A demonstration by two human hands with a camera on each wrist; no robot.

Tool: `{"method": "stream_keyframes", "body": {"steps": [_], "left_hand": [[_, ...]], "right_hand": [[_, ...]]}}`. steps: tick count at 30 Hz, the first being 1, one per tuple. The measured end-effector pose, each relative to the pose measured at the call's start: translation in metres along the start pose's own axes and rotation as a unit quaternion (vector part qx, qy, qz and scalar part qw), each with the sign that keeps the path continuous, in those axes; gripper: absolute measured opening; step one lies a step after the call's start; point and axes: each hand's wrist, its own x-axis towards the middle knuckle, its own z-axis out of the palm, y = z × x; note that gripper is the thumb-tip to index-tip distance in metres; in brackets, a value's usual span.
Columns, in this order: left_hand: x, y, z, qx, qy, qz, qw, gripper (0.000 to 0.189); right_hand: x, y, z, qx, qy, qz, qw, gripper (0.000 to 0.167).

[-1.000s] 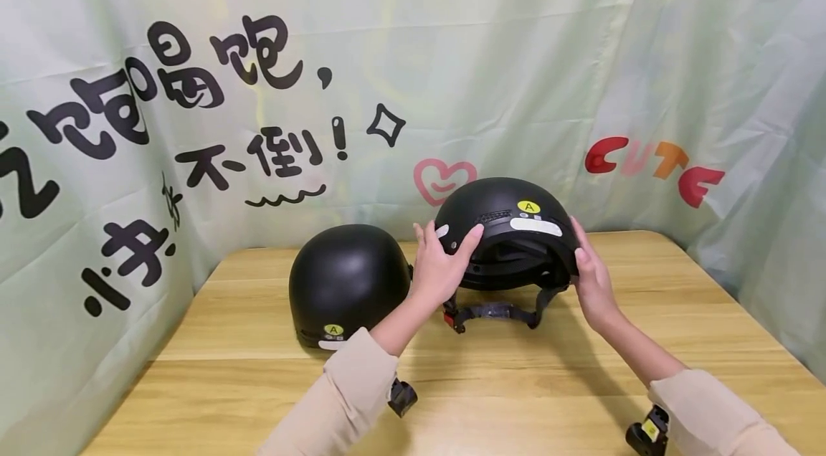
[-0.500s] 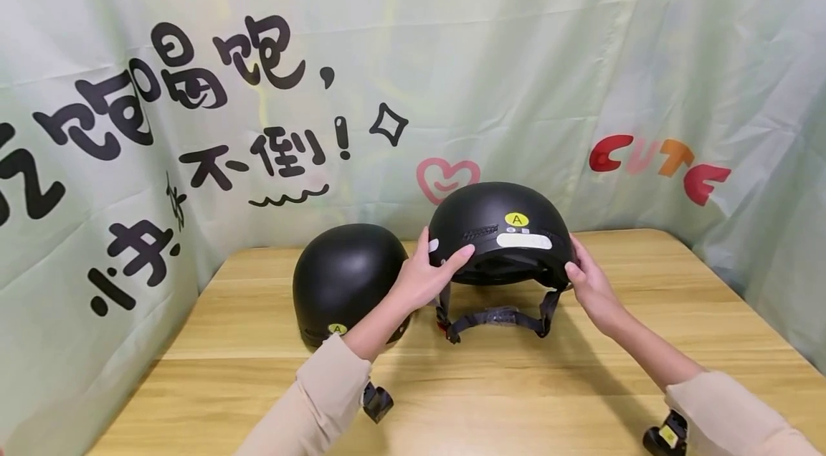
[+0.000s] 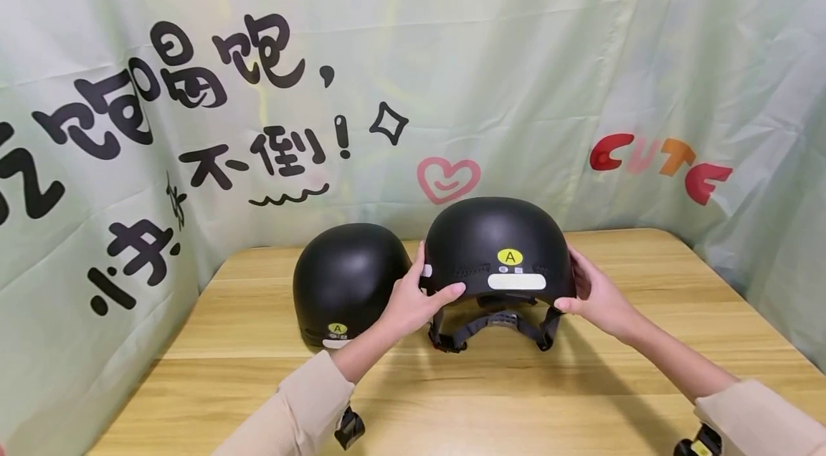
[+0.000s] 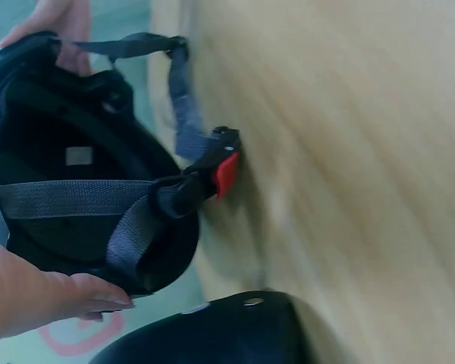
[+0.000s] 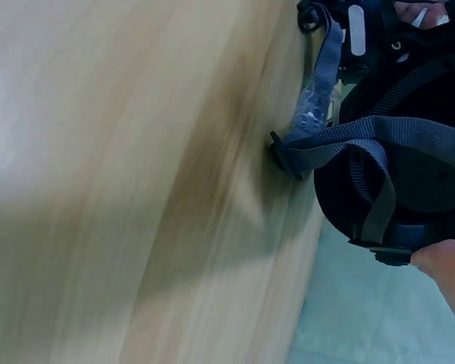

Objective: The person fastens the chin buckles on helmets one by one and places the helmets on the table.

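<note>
- The left hand (image 3: 413, 304) and right hand (image 3: 601, 298) pinch opposite sides of the black helmet (image 3: 497, 230), which sits between them over the desk (image 3: 490, 406).
- Looks like the setting-down step (whether the chin strap (image 3: 506, 320) below touches, I can't tell).
- Next probably calls for level lowering, avoiding the second helmet (image 3: 348, 280) just beyond the left hand.

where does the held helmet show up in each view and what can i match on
Head: held helmet right of centre, below mid-height.
Left wrist: left side, cut off by the left edge, inside showing.
Right wrist: right side, cut off by the right edge, inside showing.
Shared landmark: its grey strap.
</note>
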Motion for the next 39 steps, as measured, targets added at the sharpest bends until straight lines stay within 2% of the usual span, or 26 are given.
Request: {"method": "stream_keyframes", "body": {"steps": [5,11,15,21,26,33,39], "left_hand": [[-0.008,-0.011,0.007,-0.011,0.012,0.038,0.9991,0.101],[-0.015,-0.027,0.019,-0.021,0.045,0.096,0.9941,0.099],[-0.018,-0.037,0.025,-0.036,0.059,0.128,0.9894,0.102],[-0.021,-0.046,0.031,-0.059,0.068,0.157,0.9835,0.107],[-0.024,-0.053,0.035,-0.077,0.061,0.161,0.9821,0.108],[-0.024,-0.061,0.036,-0.133,0.024,0.156,0.9785,0.109],[-0.025,-0.065,0.039,-0.113,0.014,0.143,0.9832,0.112]], "right_hand": [[-0.007,0.001,0.001,-0.023,-0.008,-0.027,0.9993,0.1],[-0.017,0.005,0.007,-0.052,-0.008,-0.062,0.9967,0.115],[-0.021,0.008,0.01,-0.065,-0.002,-0.06,0.996,0.121],[-0.026,0.01,0.012,-0.071,0.007,-0.06,0.9957,0.126],[-0.03,0.012,0.016,-0.07,0.017,-0.07,0.995,0.129],[-0.033,0.018,0.019,-0.081,0.028,-0.09,0.9923,0.131],[-0.036,0.024,0.02,-0.104,0.035,-0.102,0.9887,0.135]]}}
